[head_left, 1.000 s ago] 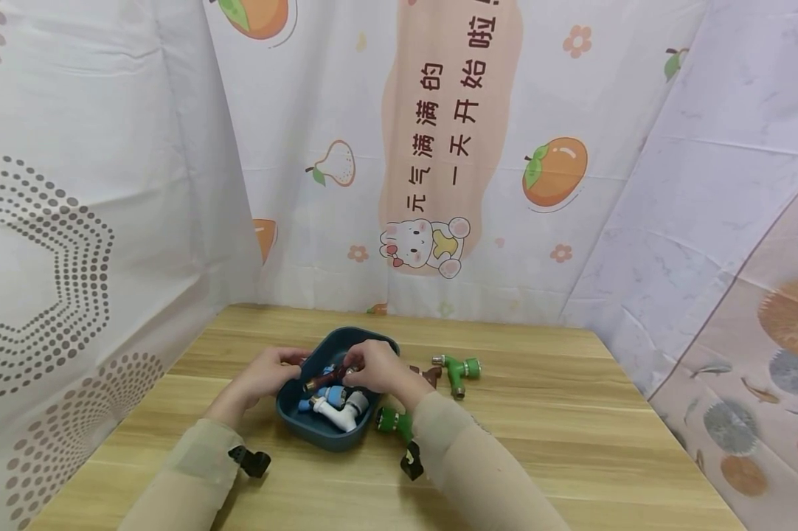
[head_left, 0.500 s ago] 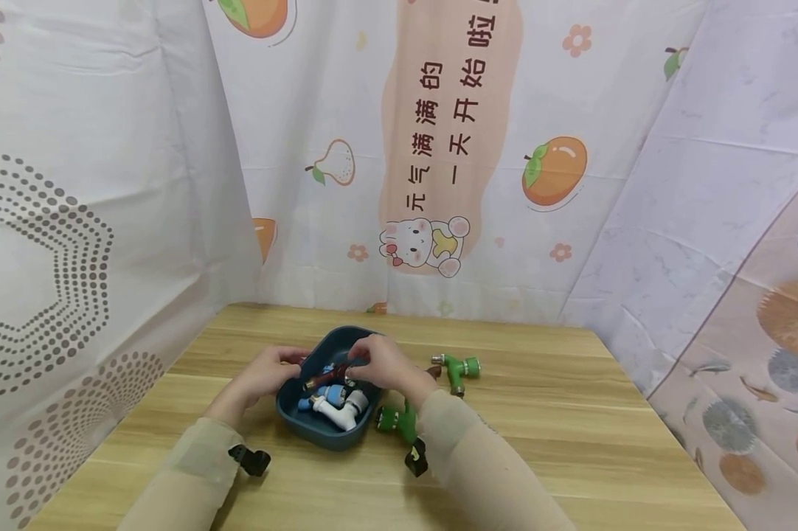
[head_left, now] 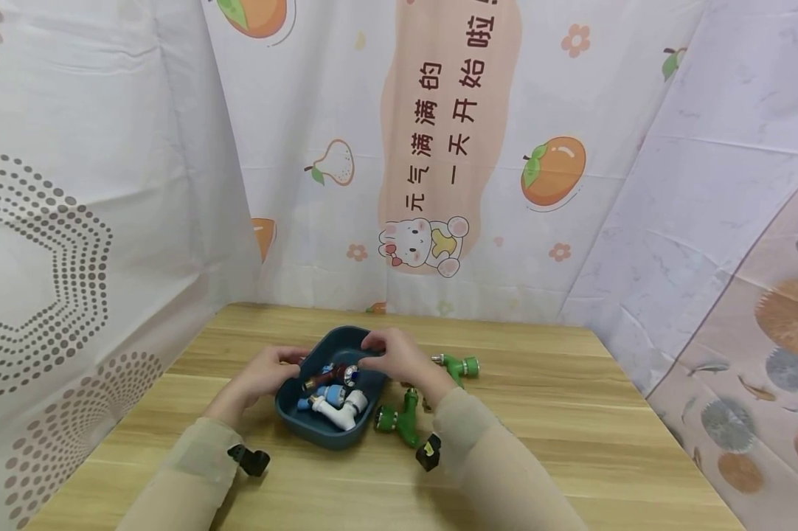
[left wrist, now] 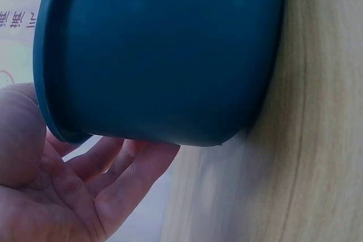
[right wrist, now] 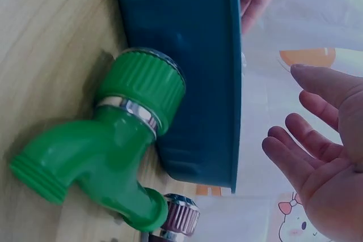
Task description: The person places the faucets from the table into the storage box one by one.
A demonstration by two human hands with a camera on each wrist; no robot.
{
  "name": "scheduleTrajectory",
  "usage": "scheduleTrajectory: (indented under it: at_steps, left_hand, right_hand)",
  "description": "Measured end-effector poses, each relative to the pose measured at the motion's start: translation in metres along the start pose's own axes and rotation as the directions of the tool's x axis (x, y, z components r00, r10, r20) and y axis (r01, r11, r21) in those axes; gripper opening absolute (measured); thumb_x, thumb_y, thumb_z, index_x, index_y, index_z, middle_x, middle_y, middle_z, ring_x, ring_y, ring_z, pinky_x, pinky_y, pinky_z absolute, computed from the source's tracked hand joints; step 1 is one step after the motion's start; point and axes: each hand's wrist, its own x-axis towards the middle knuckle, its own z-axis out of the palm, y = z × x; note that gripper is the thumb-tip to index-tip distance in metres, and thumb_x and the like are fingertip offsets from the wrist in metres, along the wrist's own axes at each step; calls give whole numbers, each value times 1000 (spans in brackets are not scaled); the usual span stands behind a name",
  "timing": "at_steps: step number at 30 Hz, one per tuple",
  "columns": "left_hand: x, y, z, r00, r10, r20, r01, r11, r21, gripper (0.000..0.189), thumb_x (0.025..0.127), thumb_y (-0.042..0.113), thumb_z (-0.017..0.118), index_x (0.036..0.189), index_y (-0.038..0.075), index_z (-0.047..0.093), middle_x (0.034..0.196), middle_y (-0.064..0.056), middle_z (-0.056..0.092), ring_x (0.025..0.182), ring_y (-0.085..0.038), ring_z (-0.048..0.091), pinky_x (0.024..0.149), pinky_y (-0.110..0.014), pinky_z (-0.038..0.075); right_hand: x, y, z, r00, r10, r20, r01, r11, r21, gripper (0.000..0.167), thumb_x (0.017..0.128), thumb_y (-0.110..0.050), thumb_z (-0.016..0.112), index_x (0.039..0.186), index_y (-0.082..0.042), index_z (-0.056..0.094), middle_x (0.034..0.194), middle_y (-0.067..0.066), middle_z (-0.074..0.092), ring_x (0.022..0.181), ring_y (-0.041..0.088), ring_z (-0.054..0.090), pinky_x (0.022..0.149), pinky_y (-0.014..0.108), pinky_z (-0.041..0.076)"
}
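A dark blue plastic basin point(head_left: 326, 436) stands on the table with several faucets inside. Among them are a white faucet point(head_left: 338, 414), a light blue faucet point(head_left: 333, 394) and a dark red faucet point(head_left: 326, 377). At the basin's left side my left hand point(head_left: 266, 376) holds the rim, its thumb over the edge and its fingers against the outer wall point(left wrist: 164, 55). Over the right rim hovers my right hand point(head_left: 399, 361), fingers spread and holding nothing. In the right wrist view that hand point(right wrist: 323, 151) is apart from the basin.
A green faucet point(head_left: 402, 420) lies right of the basin, close to its wall. Another green faucet point(head_left: 459, 366) lies farther back on the wooden table point(head_left: 571, 428). A brownish-red faucet point(right wrist: 180, 216) is partly hidden. Printed curtains point(head_left: 306, 243) surround the table.
My right hand has let go of the dark red faucet, which now lies in the basin, and has moved right and up toward the rim. The left hand stays in place.
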Motion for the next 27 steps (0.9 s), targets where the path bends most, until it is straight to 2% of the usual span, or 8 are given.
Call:
scheduleTrajectory:
  at_steps: [11, 20, 27]
  left_hand:
    - [0, 0, 0, 1000, 2, -8, -2, 1000, 3, 43, 94, 4, 57, 137, 4, 63, 123, -18, 63, 87, -24, 64, 67, -40, 60]
    - [0, -1, 0, 1000, 0, -6, 0, 1000, 2, 44, 94, 4, 57, 138, 6, 63, 124, -18, 63, 88, -25, 64, 66, -40, 60]
    - [-1, 0, 0, 1000, -1, -6, 1, 1000, 4, 44, 94, 5, 57, 138, 6, 64, 123, -18, 63, 89, -25, 64, 66, -40, 60]
  right_hand:
    - [-9, 6, -15, 999, 17, -37, -16, 999, 45, 30, 91, -24, 79, 117, -13, 73, 121, 3, 69, 116, 22, 62, 98, 40, 50]
    - [-20, 10, -28, 998, 24, -60, -16, 990, 139, 34, 91, -20, 78, 122, -10, 70, 127, 8, 67, 123, 29, 58, 100, 46, 50]
    - [-28, 19, -37, 994, 14, -110, 0, 992, 124, 34, 91, -20, 78, 122, -10, 70, 127, 6, 66, 124, 29, 57, 98, 47, 51]
